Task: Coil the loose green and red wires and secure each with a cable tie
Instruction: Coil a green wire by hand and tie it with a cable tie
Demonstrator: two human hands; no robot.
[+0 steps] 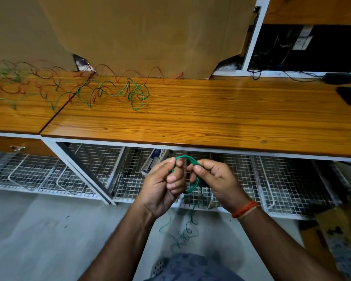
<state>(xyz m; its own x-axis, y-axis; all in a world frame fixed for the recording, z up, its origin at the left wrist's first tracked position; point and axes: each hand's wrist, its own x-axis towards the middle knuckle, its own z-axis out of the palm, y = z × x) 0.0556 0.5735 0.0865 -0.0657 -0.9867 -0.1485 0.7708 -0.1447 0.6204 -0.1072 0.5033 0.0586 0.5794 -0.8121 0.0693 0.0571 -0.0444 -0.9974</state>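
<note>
A small coil of green wire (pixel 187 158) is held in front of the desk's edge between both hands. My left hand (pixel 163 183) pinches its left side with thumb and curled fingers. My right hand (pixel 213 179) pinches the right side, where something dark hangs below the fingers. The wire's loose tail (pixel 182 234) dangles in curls toward the floor. On the wooden desk (pixel 211 114), more loose green wire (pixel 134 92) and red wire (pixel 130 73) lie tangled at the back left.
Brown cardboard (pixel 142 33) leans behind the desk. White wire-mesh racks (pixel 79 175) sit under it, with a small box (pixel 152 162) inside. Black cables and an adapter (pixel 336 78) lie at the back right. A drawer handle (pixel 17 148) shows at left.
</note>
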